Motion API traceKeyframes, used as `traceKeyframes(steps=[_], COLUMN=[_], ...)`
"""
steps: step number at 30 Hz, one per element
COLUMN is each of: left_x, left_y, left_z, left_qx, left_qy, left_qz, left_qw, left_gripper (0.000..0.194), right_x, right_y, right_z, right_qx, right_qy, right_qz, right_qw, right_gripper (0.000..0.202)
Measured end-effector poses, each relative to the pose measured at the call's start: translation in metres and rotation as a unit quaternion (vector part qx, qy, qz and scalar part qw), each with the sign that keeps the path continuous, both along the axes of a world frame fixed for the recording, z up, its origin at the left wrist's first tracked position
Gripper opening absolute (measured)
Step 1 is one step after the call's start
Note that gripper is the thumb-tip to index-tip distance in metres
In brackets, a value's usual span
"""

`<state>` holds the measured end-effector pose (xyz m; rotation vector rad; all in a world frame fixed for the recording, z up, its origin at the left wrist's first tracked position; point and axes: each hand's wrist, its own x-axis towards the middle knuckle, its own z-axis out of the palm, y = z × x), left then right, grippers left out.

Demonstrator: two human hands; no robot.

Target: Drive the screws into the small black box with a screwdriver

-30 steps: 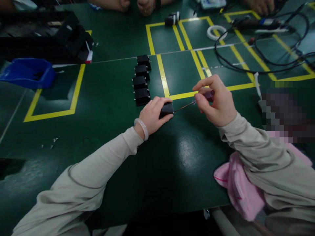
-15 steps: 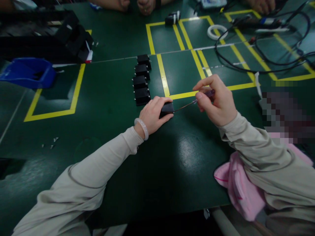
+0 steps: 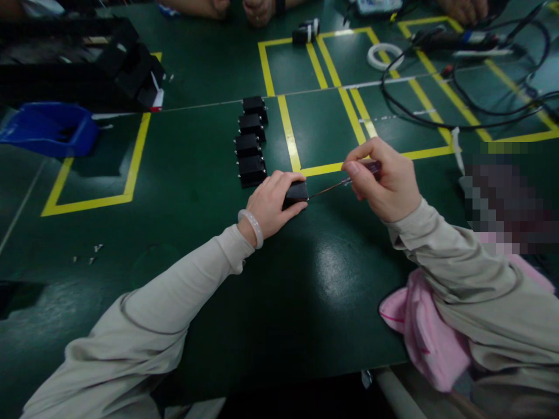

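Note:
On the green tabletop my left hand point(image 3: 274, 201) is closed around a small black block point(image 3: 297, 192), thumb on the near side and fingers over the far side. My right hand point(image 3: 384, 177) grips a screwdriver point(image 3: 347, 181) by its dark, partly see-through handle. The thin shaft slants down to the left, and its tip meets the block's right end at a small shiny spot, perhaps a screw head. Beyond my left hand stands a row of several similar black blocks point(image 3: 252, 169) with small silvery screws on their sides.
Loose screws point(image 3: 96, 248) lie at the left. A blue bin point(image 3: 52, 129) and a long black tray point(image 3: 78, 87) stand farther back. White tape roll point(image 3: 385, 56), black cables point(image 3: 458, 125) and a pink cloth point(image 3: 437, 331) are rightward. Another person's hands point(image 3: 258, 10) rest across the table.
My right hand's fingers have curled slightly more around the screwdriver handle. The block and my left hand have stayed in place.

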<state>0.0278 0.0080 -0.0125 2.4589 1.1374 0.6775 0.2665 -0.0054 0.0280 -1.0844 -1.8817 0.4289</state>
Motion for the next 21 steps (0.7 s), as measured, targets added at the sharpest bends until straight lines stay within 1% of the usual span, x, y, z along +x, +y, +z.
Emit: traceKeyframes(steps=[5, 11, 15, 19, 21], left_x=[0.0002, -0.0001, -0.0001, 0.0003, 0.0003], left_y=[0.0002, 0.0001, -0.0002, -0.0001, 0.0001], left_z=[0.0003, -0.0005, -0.001, -0.0006, -0.0004], left_qx=[-0.001, -0.002, 0.002, 0.003, 0.003], left_qy=[0.0, -0.002, -0.002, 0.001, 0.001], left_qz=[0.001, 0.0, 0.0, 0.001, 0.002], left_qw=[1.0, 1.0, 1.0, 1.0, 1.0], left_gripper=[0.041, 0.041, 0.041, 0.042, 0.042], right_x=[0.0011, 0.0001, -0.0005, 0.0007, 0.001], right_y=[0.001, 0.0006, -0.0001, 0.0004, 0.001], right_z=[-0.0034, -0.0011, -0.0011, -0.0018, -0.0018], right_qx=[0.02, 0.006, 0.008, -0.004, -0.008], right_qy=[0.011, -0.005, 0.009, 0.01, 0.01], right_qz=[0.007, -0.003, -0.005, 0.006, 0.0], right_qw=[1.0, 1.0, 1.0, 1.0, 1.0], right_gripper=[0.021, 0.028, 0.027, 0.028, 0.03])
